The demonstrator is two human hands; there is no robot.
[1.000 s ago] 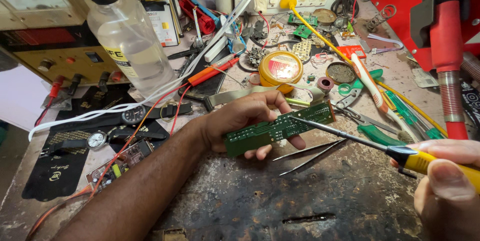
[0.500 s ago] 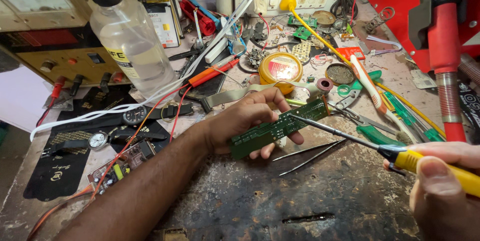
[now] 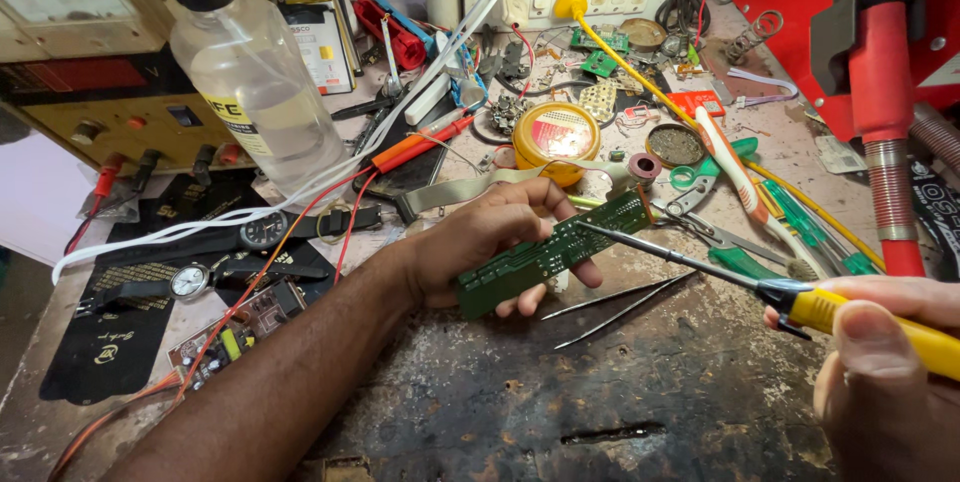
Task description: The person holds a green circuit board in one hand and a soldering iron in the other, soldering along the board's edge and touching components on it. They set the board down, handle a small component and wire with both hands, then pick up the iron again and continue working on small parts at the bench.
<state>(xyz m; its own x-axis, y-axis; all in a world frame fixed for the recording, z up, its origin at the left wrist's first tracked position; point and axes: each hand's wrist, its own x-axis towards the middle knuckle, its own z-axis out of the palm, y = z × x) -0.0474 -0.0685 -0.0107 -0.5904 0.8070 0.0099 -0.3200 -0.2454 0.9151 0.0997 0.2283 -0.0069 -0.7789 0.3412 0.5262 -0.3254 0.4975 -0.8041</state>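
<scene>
We hold the long green circuit board point(image 3: 552, 252) tilted just above the dark worn bench point(image 3: 480, 412), our left hand point(image 3: 480, 242) closed around its lower end with the thumb on top. Our right hand point(image 3: 880, 382) grips the yellow-handled soldering iron point(image 3: 760, 287), whose thin tip seems to touch the board's upper end, though we cannot be sure of contact. Just beside the board lie steel tweezers point(image 3: 620, 307); behind it a yellow tin point(image 3: 556, 137) and a clear plastic bottle point(image 3: 255, 92).

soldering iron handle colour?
Yellow, with a black collar near the shaft: the soldering iron in the right hand. Head view shows it.
</scene>
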